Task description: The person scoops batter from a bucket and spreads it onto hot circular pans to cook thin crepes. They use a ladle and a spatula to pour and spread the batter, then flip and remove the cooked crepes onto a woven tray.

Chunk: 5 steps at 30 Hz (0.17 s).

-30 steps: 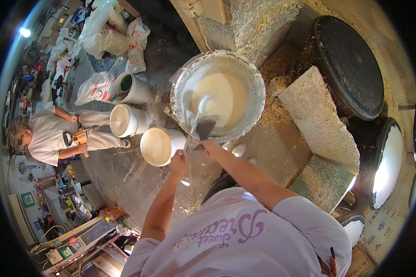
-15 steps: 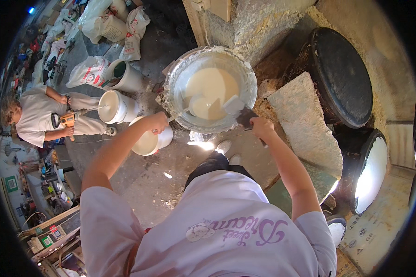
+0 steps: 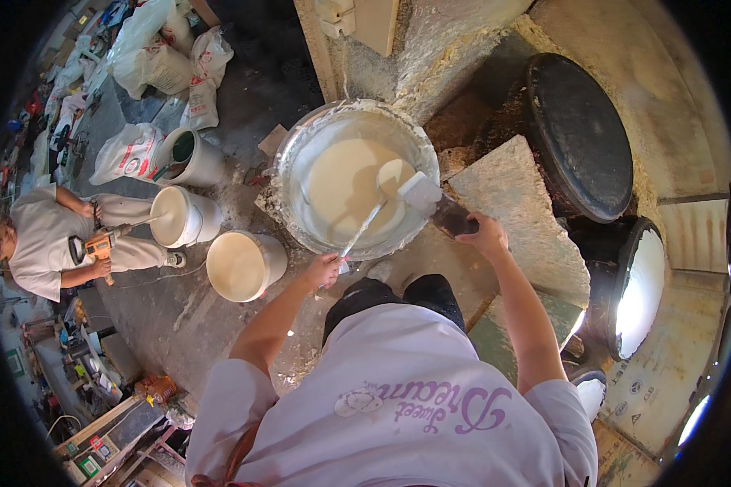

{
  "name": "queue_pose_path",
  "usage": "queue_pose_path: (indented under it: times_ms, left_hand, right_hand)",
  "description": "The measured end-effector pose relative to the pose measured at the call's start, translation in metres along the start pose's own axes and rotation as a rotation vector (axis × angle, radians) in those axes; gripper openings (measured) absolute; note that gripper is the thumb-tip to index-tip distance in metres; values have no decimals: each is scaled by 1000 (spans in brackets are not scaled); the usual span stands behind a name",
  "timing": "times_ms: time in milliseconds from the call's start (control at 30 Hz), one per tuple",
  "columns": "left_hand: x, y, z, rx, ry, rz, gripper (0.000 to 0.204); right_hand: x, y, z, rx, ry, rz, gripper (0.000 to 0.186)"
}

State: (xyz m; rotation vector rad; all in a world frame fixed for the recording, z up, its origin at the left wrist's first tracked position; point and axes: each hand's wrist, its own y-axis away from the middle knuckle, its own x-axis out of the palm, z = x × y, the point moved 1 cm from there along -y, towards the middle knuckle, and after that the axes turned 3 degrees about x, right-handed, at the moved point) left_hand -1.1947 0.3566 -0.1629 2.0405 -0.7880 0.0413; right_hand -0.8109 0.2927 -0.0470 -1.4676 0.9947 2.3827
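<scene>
A wide round tub (image 3: 287,213), crusted with pale residue, stands in front of me with cream-coloured liquid (image 3: 339,183) in it. My left hand (image 3: 325,271) grips the long handle of a ladle (image 3: 369,224), whose cream-coated round bowl is over the liquid. In my right hand (image 3: 486,235) is a scraper (image 3: 449,216) with a dark handle and a broad, cream-coated blade. That blade is beside the ladle's bowl, inside the tub's right rim; whether they touch, I cannot tell.
Left of the tub stands a white bucket (image 3: 274,258) of cream liquid. Another person (image 3: 36,235) holds an orange power mixer (image 3: 101,245) in a second bucket (image 3: 207,221). A rough slab (image 3: 524,219) and big black round vessels (image 3: 581,138) stand at the right.
The ladle has moved right across the tub, its bowl now beside the scraper blade. My left hand has come down and right, uncovering the near bucket. My right hand still holds the scraper.
</scene>
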Motion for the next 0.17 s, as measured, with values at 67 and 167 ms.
queue_pose_path:
  times_ms: [67, 167]
  left_hand:
    - [11, 9, -16, -2, 22, 29, 26]
    - [18, 25, -43, 25, -13, 46, 26]
  right_hand:
    - [-1, -2, -15, 18, -102, 17, 61]
    - [11, -27, -56, 22, -384, 137, 69]
